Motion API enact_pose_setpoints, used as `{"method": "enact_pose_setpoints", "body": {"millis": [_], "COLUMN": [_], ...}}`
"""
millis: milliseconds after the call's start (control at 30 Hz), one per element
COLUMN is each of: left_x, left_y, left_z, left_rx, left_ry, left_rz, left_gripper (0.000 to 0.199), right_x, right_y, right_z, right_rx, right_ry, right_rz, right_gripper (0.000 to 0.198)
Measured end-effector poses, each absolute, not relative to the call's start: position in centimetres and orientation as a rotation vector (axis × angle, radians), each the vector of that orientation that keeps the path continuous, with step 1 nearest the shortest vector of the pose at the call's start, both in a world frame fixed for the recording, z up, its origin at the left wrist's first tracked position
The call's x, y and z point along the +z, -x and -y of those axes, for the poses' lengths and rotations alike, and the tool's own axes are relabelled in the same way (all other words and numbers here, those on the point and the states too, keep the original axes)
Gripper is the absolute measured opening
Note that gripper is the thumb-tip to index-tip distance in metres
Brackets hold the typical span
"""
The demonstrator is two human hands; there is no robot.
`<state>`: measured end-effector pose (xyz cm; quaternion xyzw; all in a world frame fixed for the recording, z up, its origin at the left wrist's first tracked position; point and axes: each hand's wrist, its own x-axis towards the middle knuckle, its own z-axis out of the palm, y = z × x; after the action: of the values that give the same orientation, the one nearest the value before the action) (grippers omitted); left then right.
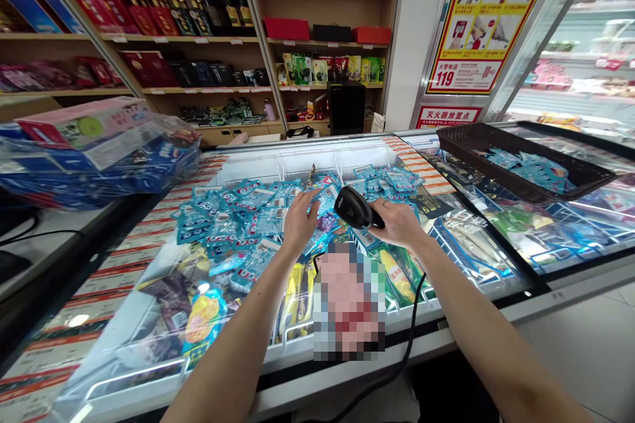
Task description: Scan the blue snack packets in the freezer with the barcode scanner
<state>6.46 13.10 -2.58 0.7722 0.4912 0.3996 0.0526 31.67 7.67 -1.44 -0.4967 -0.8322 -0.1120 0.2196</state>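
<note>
My right hand (397, 221) is wrapped around the handle of a black barcode scanner (353, 208), whose head points left over the packets. A dark cable hangs from below this hand toward the front edge. My left hand (300, 221) is stretched out over a spread of small blue packets (248, 201), fingers apart, with nothing visibly gripped. Close to its fingertips lies one packet (327, 195) with a white label; whether they touch it, I cannot tell. The packets lie loose on the glass top of a chest freezer (163, 264). Nearer me, a pixelated patch hides a dark-rimmed flat object.
A dark brown tray (590, 178) at the right holds several blue packets. Plastic-wrapped boxes (94, 152) stand at the left. Frozen goods in wire baskets show through the glass. Behind are wooden shelves (317, 6) with boxes and bottles, and a red-and-yellow poster (489, 20).
</note>
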Motion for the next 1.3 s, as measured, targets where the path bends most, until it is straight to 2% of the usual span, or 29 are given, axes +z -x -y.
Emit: {"method": "enact_pose_setpoints", "body": {"millis": [900, 1100, 1300], "left_x": [-3.2, -1.6, -0.1], "left_y": [-6.1, -5.3, -0.9], "left_z": [-13.5, -13.4, -13.8], "left_rx": [1.258, 1.416, 1.656], "left_ry": [-2.292, -2.211, -1.976], "left_rz": [-1.593, -1.607, -1.848], "left_gripper": [0.039, 0.04, 0.035], "right_x": [-1.5, -1.9, -1.6], "right_y": [-31.8, -32.1, -32.2], "right_z": [-7.7, -8.0, -8.1], "right_rx": [-0.332, -0.362, -0.349], "right_ry": [1.417, 1.497, 1.609], "right_rz": [2.318, 2.266, 2.211], "right_gripper": [0.035, 0.037, 0.039]}}
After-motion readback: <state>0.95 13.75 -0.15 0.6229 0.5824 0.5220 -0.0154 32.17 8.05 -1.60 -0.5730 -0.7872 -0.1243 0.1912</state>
